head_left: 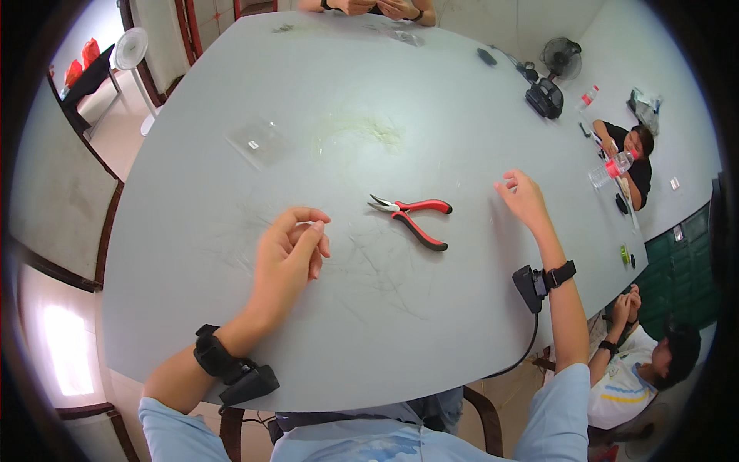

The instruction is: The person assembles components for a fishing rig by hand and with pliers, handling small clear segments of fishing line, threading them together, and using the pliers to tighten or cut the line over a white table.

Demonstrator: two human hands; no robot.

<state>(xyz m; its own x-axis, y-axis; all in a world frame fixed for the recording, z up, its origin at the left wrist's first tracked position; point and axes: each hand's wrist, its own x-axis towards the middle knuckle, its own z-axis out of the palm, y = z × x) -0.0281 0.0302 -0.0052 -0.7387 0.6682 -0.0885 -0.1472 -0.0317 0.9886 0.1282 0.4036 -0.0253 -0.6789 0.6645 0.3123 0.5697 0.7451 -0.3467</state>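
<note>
Red-and-black handled pliers [416, 218] lie on the grey table, jaws toward the left and handles spread apart. Just left of them is my left hand [292, 246], its fingers curled and the thumb pressed to the index finger. Whatever it may pinch is too small to make out. My right hand [525, 199] hovers at the right of the pliers, fingers loosely bent and apart, with nothing visible in it. Neither hand touches the pliers. A clear plastic bag [258, 144] with a small white label lies farther off to the left.
Across the table [208, 200] a co-worker's hands [377, 6] are busy. A black fan [560, 60] and a black device [544, 98] stand at the far right, with plastic bottles [613, 168] nearby. Two people sit on the right side. A white fan [131, 50] stands beyond the left edge.
</note>
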